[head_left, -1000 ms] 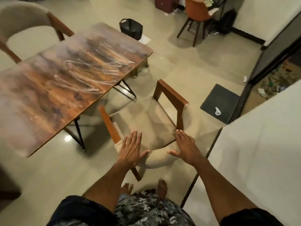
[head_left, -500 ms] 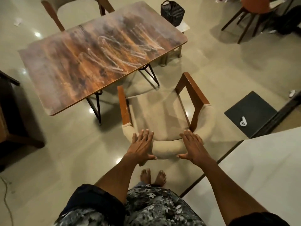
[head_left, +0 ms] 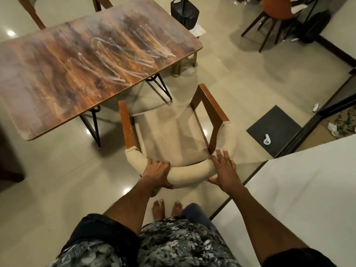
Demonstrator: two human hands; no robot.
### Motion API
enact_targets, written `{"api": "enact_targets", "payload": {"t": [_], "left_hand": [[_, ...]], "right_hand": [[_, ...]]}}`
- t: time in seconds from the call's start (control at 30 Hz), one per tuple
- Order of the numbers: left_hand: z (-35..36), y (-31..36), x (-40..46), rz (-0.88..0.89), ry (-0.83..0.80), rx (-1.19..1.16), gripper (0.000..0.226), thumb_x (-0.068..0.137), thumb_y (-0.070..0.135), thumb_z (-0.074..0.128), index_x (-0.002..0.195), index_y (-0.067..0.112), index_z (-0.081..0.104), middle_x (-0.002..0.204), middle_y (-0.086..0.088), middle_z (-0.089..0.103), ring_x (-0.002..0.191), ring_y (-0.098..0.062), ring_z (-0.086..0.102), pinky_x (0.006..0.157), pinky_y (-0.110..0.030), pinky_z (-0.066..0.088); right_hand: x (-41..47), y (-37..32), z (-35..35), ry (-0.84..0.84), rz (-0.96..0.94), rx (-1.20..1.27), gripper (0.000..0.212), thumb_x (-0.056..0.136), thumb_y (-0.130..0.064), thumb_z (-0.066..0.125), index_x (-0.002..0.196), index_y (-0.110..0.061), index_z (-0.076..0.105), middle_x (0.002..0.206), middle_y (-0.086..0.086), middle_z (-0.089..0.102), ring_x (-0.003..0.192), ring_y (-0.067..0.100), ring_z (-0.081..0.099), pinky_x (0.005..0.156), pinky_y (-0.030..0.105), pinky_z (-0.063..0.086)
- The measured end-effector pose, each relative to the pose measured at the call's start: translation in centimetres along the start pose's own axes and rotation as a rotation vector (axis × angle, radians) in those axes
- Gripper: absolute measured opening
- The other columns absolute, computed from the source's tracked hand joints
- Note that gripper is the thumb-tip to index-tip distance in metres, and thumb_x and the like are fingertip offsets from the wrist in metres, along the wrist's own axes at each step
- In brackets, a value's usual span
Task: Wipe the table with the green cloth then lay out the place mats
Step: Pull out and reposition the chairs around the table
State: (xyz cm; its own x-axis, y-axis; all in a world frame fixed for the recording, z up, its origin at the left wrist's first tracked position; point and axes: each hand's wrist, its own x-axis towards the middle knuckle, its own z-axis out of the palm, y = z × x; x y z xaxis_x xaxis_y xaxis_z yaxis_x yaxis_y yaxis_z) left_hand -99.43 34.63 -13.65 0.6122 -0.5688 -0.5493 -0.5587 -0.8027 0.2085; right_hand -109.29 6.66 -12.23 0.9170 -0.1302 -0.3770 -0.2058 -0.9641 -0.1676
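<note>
The wooden table [head_left: 63, 74] fills the upper left, its brown top bare and streaked. No green cloth or place mats are in view. A beige padded chair [head_left: 173, 139] with wooden arms stands just in front of me, at the table's near right corner. My left hand [head_left: 157, 173] grips the curved padded backrest [head_left: 188, 175] with fingers curled over its top and thumb below. My right hand [head_left: 224, 170] presses on the backrest's right end with fingers straight.
A black basket [head_left: 184, 12] stands on the floor beyond the table. An orange chair [head_left: 273, 14] is at the far right. A dark mat [head_left: 274, 130] with a white controller [head_left: 267, 140] lies right of the chair. A white surface [head_left: 300, 199] runs along my right.
Both hands came down onto the chair's backrest. The left hand's fingers, flat before, have curled round the padding. The view swung left and brought the table and chair closer to centre.
</note>
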Motion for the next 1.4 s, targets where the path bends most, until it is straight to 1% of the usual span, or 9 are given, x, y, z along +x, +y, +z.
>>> {"api": "enact_targets", "payload": {"t": [0.2, 0.4, 0.53, 0.77, 0.9, 1.13, 1.2, 1.3, 1.4], "left_hand": [[0.3, -0.4, 0.2, -0.021, 0.029, -0.033, 0.082, 0.072, 0.076, 0.081, 0.134, 0.028, 0.059, 0.137, 0.002, 0.069, 0.127, -0.021, 0.064, 0.118, -0.045, 0.038], [0.0, -0.3, 0.8, -0.058, 0.023, -0.037, 0.084, 0.069, 0.077, 0.081, 0.134, 0.029, 0.060, 0.136, 0.004, 0.070, 0.126, -0.020, 0.066, 0.117, -0.044, 0.037], [-1.0, 0.2, 0.7, -0.128, -0.040, -0.065, 0.083, 0.071, 0.074, 0.084, 0.137, 0.029, 0.063, 0.137, 0.004, 0.070, 0.127, -0.019, 0.066, 0.118, -0.038, 0.038], [-2.0, 2.3, 0.0, -0.249, -0.048, -0.171, 0.079, 0.076, 0.066, 0.086, 0.143, 0.032, 0.061, 0.147, 0.002, 0.064, 0.138, -0.021, 0.059, 0.119, -0.036, 0.040], [-1.9, 4.6, 0.8, -0.277, -0.068, -0.166, 0.079, 0.074, 0.068, 0.086, 0.133, 0.020, 0.066, 0.136, -0.004, 0.071, 0.124, -0.025, 0.067, 0.113, -0.037, 0.042], [-0.2, 6.5, 2.6, -0.331, -0.002, -0.195, 0.085, 0.060, 0.082, 0.082, 0.117, 0.022, 0.069, 0.117, -0.003, 0.075, 0.109, -0.025, 0.070, 0.106, -0.038, 0.043], [0.6, 6.0, 3.2, -0.372, 0.028, -0.186, 0.082, 0.042, 0.093, 0.076, 0.093, 0.029, 0.076, 0.087, 0.007, 0.078, 0.081, -0.015, 0.075, 0.087, -0.032, 0.055], [2.5, 4.9, 3.8, -0.388, 0.147, -0.224, 0.083, 0.024, 0.106, 0.049, 0.065, 0.037, 0.071, 0.055, 0.017, 0.064, 0.048, 0.000, 0.062, 0.059, -0.021, 0.053], [1.0, 5.0, 3.9, -0.384, 0.081, -0.273, 0.094, 0.030, 0.103, 0.043, 0.085, 0.034, 0.075, 0.076, 0.013, 0.074, 0.070, -0.007, 0.073, 0.077, -0.028, 0.055]], "right_hand": [[1.8, 2.3, 0.7, -0.010, -0.034, -0.001, 0.107, 0.076, -0.059, 0.088, 0.163, -0.033, 0.032, 0.179, 0.006, -0.004, 0.163, 0.033, -0.017, 0.128, 0.062, 0.002], [4.8, 6.8, 1.1, 0.025, -0.206, 0.011, 0.112, 0.055, -0.074, 0.089, 0.152, -0.037, 0.048, 0.170, -0.002, 0.033, 0.162, 0.024, 0.013, 0.118, 0.077, 0.018], [6.4, 8.0, 0.9, 0.043, -0.314, 0.052, 0.115, 0.047, -0.071, 0.094, 0.147, -0.042, 0.047, 0.160, 0.000, 0.050, 0.154, 0.022, 0.028, 0.111, 0.080, 0.023], [7.9, 10.0, 0.8, 0.035, -0.451, 0.118, 0.106, 0.055, -0.064, 0.095, 0.149, -0.046, 0.050, 0.155, -0.002, 0.053, 0.149, 0.020, 0.039, 0.121, 0.069, -0.002], [9.0, 11.9, 0.2, 0.038, -0.495, 0.051, 0.099, 0.061, -0.051, 0.098, 0.149, -0.047, 0.052, 0.157, -0.002, 0.051, 0.149, 0.016, 0.037, 0.122, 0.065, -0.010], [12.3, 13.0, -2.7, -0.105, -0.555, -0.050, 0.097, 0.053, -0.064, 0.094, 0.141, -0.045, 0.060, 0.150, -0.005, 0.058, 0.142, 0.020, 0.051, 0.117, 0.079, 0.007], [13.7, 12.9, -3.3, -0.128, -0.590, -0.063, 0.093, 0.057, -0.072, 0.088, 0.141, -0.044, 0.060, 0.150, -0.006, 0.057, 0.143, 0.018, 0.048, 0.119, 0.077, 0.004], [16.2, 13.0, -3.2, -0.142, -0.619, -0.091, 0.087, 0.064, -0.079, 0.076, 0.142, -0.043, 0.059, 0.153, -0.007, 0.055, 0.146, 0.018, 0.046, 0.120, 0.077, -0.001], [18.5, 12.9, -2.9, -0.123, -0.674, -0.009, 0.088, 0.068, -0.079, 0.073, 0.146, -0.043, 0.053, 0.155, -0.006, 0.050, 0.149, 0.021, 0.044, 0.118, 0.083, 0.003]]}}
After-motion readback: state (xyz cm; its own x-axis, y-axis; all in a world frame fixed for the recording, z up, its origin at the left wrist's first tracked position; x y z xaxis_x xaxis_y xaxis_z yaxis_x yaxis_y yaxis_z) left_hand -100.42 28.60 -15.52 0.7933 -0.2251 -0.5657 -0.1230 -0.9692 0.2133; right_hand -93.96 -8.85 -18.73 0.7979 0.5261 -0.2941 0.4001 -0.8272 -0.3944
